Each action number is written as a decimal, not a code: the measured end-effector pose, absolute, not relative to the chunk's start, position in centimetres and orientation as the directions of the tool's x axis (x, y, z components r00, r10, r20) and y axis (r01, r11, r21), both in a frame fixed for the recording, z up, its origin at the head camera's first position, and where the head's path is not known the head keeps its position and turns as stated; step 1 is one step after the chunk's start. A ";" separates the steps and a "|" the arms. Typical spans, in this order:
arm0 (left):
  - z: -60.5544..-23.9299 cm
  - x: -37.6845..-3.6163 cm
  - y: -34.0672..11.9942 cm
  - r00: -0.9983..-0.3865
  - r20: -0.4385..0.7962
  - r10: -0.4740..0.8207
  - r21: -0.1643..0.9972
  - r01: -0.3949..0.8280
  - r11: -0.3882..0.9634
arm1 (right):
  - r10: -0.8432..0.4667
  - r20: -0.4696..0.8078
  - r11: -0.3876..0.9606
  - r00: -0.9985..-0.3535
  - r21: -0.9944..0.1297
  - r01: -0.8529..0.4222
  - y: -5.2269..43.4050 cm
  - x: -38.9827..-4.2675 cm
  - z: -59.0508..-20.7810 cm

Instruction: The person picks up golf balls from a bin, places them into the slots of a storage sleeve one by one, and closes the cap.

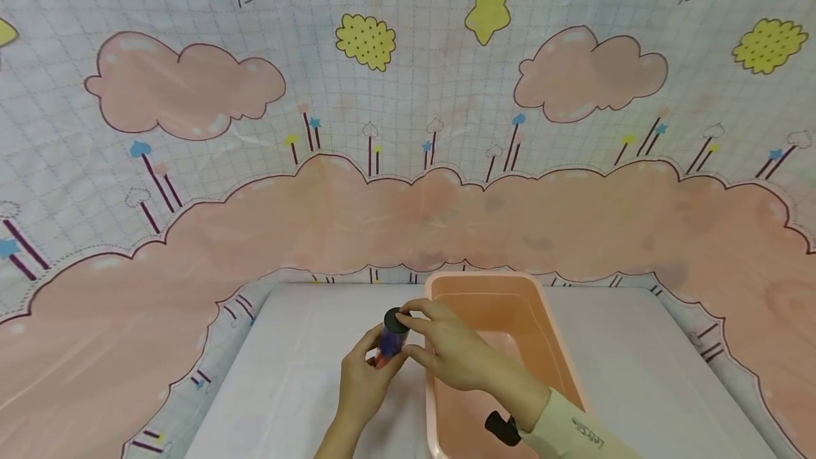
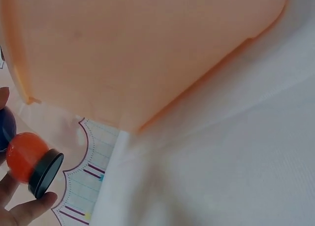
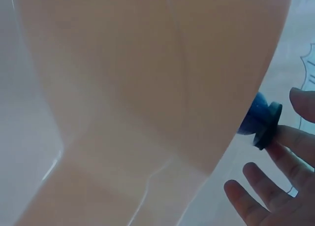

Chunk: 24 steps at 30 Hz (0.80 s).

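A clear tube (image 1: 391, 343) with black end caps stands tilted beside the bin's left rim. Inside it are a blue ball (image 2: 7, 129) and an orange ball (image 2: 29, 154). My left hand (image 1: 363, 381) holds the tube low on its sides, with fingertips near the lower black cap (image 2: 46, 173) in the left wrist view. Over the upper black cap (image 1: 397, 320), fingers of my right hand (image 1: 452, 349) touch its top. In the right wrist view its thumb is apart from the cap, and the other fingers are extended.
A deep peach plastic bin (image 1: 542, 296) stands on the white-covered table (image 1: 293, 346), right of the tube and under my right forearm. Below that wrist shows a small black object (image 1: 502, 428). A cloud-patterned curtain (image 1: 408, 225) hangs behind the table.
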<state>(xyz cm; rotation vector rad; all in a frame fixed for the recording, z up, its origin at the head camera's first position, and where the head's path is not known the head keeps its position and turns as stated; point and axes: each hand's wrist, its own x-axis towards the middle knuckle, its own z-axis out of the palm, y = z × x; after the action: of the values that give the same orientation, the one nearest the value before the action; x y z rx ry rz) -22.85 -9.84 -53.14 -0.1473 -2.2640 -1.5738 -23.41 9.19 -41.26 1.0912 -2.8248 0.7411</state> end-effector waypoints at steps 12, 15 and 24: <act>-54.8 -23.3 -10.3 -0.942 0.300 -0.152 0.913 0.237 0.333 | -0.668 0.113 0.658 -0.736 -0.374 -0.654 8.6 -23.8 -42.0; -55.1 -23.2 -10.4 -0.947 0.286 -0.150 0.920 0.227 0.320 | -0.679 0.097 0.659 -0.727 -0.355 -0.663 8.4 -23.9 -42.3; -56.4 -23.5 -10.5 -0.960 0.238 -0.146 0.931 0.183 0.316 | -0.705 0.055 0.667 -0.707 -0.286 -0.688 7.9 -24.2 -43.1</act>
<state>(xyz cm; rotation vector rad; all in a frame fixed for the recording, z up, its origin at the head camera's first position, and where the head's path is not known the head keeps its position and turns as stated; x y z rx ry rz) -23.53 -10.47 -56.44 -0.0334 -2.3078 -1.6890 -24.15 7.92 -43.09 1.2229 -2.9230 0.4609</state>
